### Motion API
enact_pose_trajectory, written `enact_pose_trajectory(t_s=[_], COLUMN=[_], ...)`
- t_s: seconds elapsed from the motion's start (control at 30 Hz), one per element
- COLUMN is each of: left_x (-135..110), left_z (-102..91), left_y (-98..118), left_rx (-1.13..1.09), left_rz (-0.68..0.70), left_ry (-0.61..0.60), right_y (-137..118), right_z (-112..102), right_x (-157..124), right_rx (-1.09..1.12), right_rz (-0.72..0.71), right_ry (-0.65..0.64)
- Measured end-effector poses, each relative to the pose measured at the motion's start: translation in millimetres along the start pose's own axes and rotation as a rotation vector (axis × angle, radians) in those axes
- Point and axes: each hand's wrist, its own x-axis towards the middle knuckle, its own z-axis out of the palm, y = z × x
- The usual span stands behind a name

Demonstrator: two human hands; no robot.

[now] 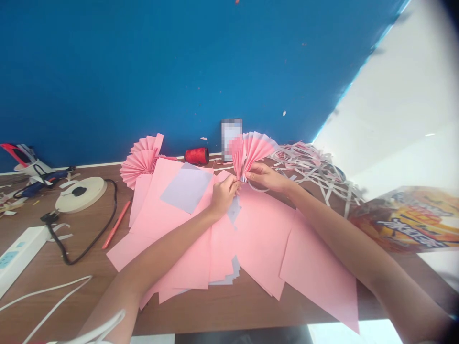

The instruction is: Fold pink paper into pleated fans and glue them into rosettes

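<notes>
A pleated pink paper fan point(256, 149) stands upright above the sheets, its folds spread at the top and gathered at the bottom. My left hand point(224, 195) is closed on its gathered lower end. Higher on the right side, my right hand point(264, 176) pinches the folds between thumb and fingers. Beneath both hands lie overlapping pink paper sheets point(265, 229), with a greyish-lilac sheet point(188, 188) on top at the left. Another pleated pink fan point(141, 160) rests at the far left of the sheets.
A red thread spool point(196, 155) and a propped phone-like screen point(226, 138) stand by the blue wall. Shredded paper strips point(311, 165) heap at the right, near a snack packet point(412, 220). Leftward are a red pen point(116, 224), a white roll point(81, 194), a black cable and a power strip point(21, 258).
</notes>
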Motion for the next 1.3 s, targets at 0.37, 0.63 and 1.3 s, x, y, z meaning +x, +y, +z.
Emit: enact_pose_trajectory(t_s=[0.37, 0.63, 1.3], left_x=[-0.7, 0.7, 3.8], left_z=[-1.8, -1.6, -1.2], left_y=[4.3, 5.5, 2.1], left_rx=[0.043, -0.043, 0.004], left_rz=[0.033, -0.006, 0.035], left_ry=[0.032, 0.057, -0.022], right_y=[6.4, 11.3, 12.0], right_z=[5.9, 6.3, 12.4], right_x=[1.4, 2.2, 3.0], right_rx=[0.057, 0.205, 0.064], right_rz=[-0.03, -0.001, -0.032], right_ry=[0.108, 0.089, 0.216])
